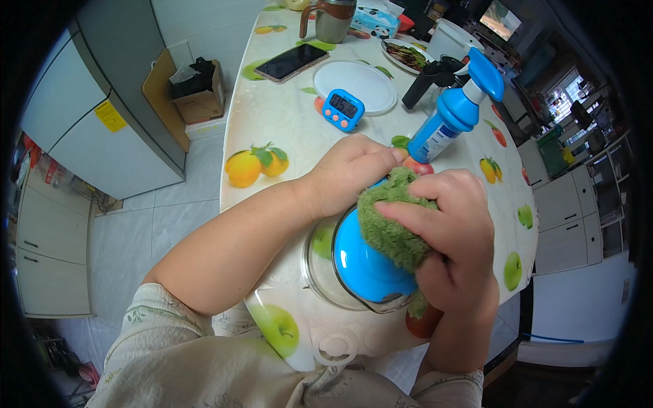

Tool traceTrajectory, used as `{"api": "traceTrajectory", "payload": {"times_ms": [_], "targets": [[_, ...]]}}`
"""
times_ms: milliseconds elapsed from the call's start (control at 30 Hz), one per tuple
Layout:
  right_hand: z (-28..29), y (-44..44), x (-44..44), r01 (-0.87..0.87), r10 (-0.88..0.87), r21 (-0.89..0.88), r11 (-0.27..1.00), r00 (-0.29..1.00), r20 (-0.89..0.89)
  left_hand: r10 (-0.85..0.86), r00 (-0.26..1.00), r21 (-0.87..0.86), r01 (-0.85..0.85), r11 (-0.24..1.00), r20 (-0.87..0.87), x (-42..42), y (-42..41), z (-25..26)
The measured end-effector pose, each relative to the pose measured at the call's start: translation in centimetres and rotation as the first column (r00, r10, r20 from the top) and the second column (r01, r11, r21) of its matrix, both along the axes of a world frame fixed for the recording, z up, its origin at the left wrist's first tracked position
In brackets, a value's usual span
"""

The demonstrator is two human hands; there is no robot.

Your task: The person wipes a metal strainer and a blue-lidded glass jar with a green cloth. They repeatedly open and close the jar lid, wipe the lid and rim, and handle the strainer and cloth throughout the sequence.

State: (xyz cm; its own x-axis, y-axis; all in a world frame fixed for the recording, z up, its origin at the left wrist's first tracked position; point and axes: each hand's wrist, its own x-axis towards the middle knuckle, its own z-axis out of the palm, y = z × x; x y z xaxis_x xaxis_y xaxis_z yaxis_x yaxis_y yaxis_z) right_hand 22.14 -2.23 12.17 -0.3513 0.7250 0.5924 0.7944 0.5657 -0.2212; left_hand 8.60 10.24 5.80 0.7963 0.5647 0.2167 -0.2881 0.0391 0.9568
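Observation:
In my right hand [456, 234] is a bunched green fluffy cloth [393, 222], pressed against a blue rounded part [370, 260] with a clear rim around it. My left hand [352, 171] closes on the far side of this blue item; what exactly its fingers grip is mostly hidden. A round clear glass or plastic piece [316, 285] lies under and left of the blue part, on the fruit-patterned tabletop [275, 214]. Just beyond my hands stands a blue spray bottle [441, 127]. A blue digital timer [343, 109] leans near a white round lid [359, 86].
Farther back are a smartphone [292, 62], a brown-handled mug [334, 20], a tissue pack [376, 20], a plate of food [405, 56], a black-handled object [428, 81] and a white tub [451, 38]. A pale ring-shaped piece [334, 348] lies at the near table edge.

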Motion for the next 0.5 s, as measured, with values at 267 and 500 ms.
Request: {"api": "traceTrajectory", "payload": {"times_ms": [267, 500], "targets": [[0.7, -0.6, 1.8, -0.008, 0.007, 0.024, 1.0, 1.0, 0.023, 0.003, 0.992, 0.001, -0.003, 1.0, -0.129, -0.3, 0.6, 0.4], [1.1, -1.0, 2.5, -0.142, 0.141, 0.034, 0.989, 0.99, 0.024, 0.044, 0.994, -0.067, -0.051, 0.996, -0.103, -0.6, 1.0, 0.9]]}}
